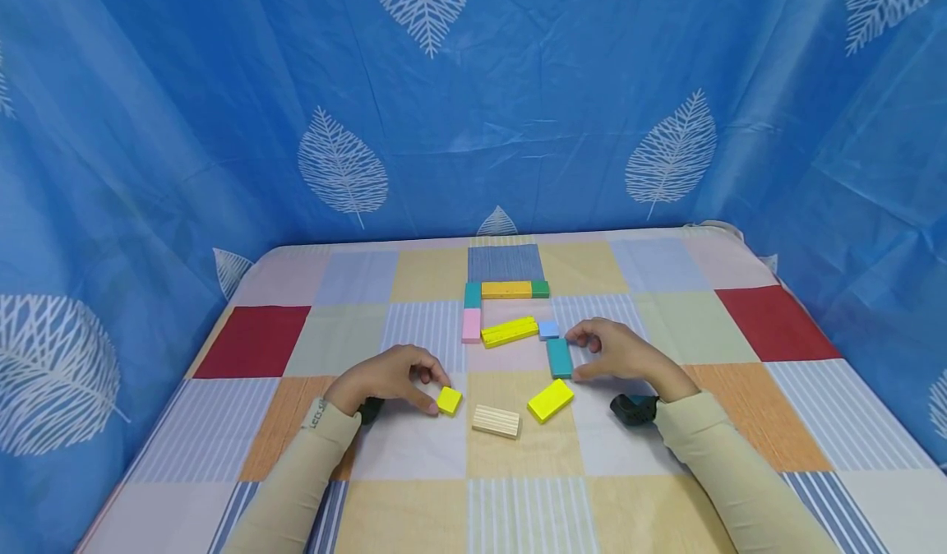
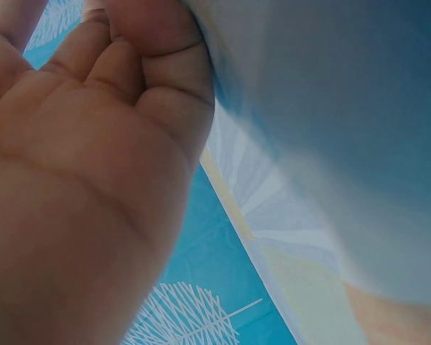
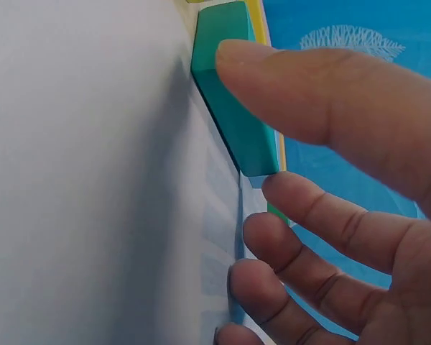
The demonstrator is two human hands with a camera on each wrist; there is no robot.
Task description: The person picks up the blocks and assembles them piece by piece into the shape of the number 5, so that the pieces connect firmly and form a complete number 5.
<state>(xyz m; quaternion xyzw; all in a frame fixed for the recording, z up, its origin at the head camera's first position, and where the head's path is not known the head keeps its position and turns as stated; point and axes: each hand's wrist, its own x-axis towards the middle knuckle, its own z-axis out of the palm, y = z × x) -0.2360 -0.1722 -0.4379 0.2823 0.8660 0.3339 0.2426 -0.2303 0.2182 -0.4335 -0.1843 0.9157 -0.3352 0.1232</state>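
Note:
My left hand (image 1: 395,376) holds a small yellow block (image 1: 449,401) at the left, thumb at its near left side and index fingertip at its far edge. The left wrist view shows the palm and curled fingers (image 2: 118,65); the block is hidden there. On the right, my right hand (image 1: 617,353) is at a teal block (image 1: 559,358), also seen in the right wrist view (image 3: 237,108). Its thumb lies over the block's side and its index fingertip is right at the far end, the other fingers spread loosely. A small blue block (image 1: 548,330) sits just beyond.
Pink (image 1: 471,325), teal (image 1: 473,295), orange (image 1: 506,290) and green (image 1: 541,289) blocks form a corner at the back. Long yellow pieces (image 1: 510,332) slant inside it. A yellow block (image 1: 551,401) and a striped wooden block (image 1: 496,422) lie nearer on the patchwork cloth (image 1: 525,513).

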